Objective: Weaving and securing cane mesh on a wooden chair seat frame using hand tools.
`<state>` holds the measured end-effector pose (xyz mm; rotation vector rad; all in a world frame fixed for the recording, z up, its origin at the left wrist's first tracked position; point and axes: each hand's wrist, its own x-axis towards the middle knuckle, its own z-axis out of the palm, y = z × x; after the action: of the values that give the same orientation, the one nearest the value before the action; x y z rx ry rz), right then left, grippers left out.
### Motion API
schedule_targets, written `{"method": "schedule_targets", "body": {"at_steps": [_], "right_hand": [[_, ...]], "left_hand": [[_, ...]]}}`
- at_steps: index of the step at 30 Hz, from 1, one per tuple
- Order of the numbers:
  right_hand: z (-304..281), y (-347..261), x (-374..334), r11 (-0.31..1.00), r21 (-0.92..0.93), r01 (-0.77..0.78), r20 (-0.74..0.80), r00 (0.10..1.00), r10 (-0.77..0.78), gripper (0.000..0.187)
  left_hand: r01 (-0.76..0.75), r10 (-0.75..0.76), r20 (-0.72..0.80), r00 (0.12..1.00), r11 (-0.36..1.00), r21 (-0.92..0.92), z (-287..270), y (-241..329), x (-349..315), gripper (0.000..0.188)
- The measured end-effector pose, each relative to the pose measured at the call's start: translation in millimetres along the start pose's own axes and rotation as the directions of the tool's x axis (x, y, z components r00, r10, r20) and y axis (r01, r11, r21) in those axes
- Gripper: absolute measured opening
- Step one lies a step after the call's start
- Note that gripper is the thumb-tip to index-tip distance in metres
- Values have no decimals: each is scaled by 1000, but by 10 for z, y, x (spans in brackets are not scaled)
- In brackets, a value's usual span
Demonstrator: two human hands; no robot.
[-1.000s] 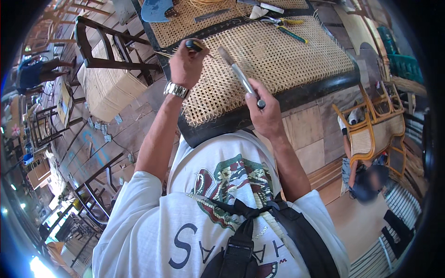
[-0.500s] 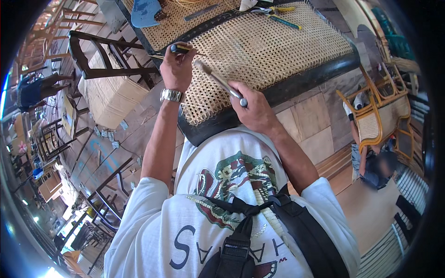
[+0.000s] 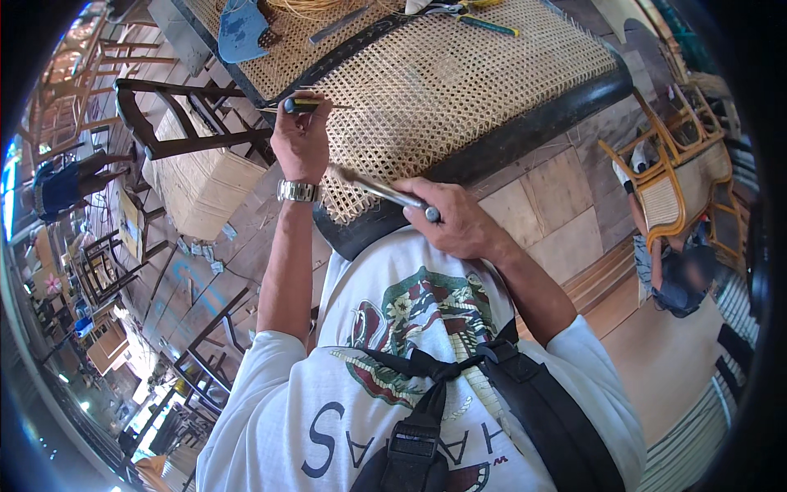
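My left hand (image 3: 301, 152), with a metal watch on its wrist, is closed on the dark, yellow-striped handle of a screwdriver (image 3: 303, 105). Its thin shaft points right, over the woven cane panel (image 3: 443, 94) in a black frame (image 3: 484, 152). My right hand (image 3: 459, 220) grips a metal-shafted hammer (image 3: 381, 189) near the frame's near edge. The hammer's far end, blurred by motion, points left toward my left wrist, apart from the screwdriver. Loose cane ends stick out along the panel's near left edge.
On the cane lie a blue piece (image 3: 240, 33), a flat metal blade (image 3: 338, 26), pliers (image 3: 488, 25) and loose cane strands (image 3: 320, 6). A dark chair frame (image 3: 176, 123) and cardboard box (image 3: 209, 168) stand left. At right, a person (image 3: 684, 275) is beside a wooden chair (image 3: 668, 201).
The hammer's far end has swung down toward me and left, away from the screwdriver. My left hand has shifted slightly left and nearer, still holding the screwdriver. The whole view has shifted a little.
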<state>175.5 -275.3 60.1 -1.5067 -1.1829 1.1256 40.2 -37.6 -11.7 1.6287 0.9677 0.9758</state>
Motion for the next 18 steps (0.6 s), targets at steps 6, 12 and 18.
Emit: {"method": "schedule_targets", "body": {"at_steps": [6, 12, 18], "right_hand": [[80, 94, 173, 987, -78, 137, 4, 991, -137, 34], [70, 185, 347, 986, -162, -38, -159, 987, 12, 34], [64, 21, 98, 998, -49, 43, 24, 999, -42, 35]], "left_hand": [[55, -58, 15, 998, 990, 129, 97, -166, 86, 22], [71, -78, 41, 996, 987, 144, 146, -18, 49, 22], [22, -26, 58, 998, 997, 70, 8, 27, -32, 23]]}}
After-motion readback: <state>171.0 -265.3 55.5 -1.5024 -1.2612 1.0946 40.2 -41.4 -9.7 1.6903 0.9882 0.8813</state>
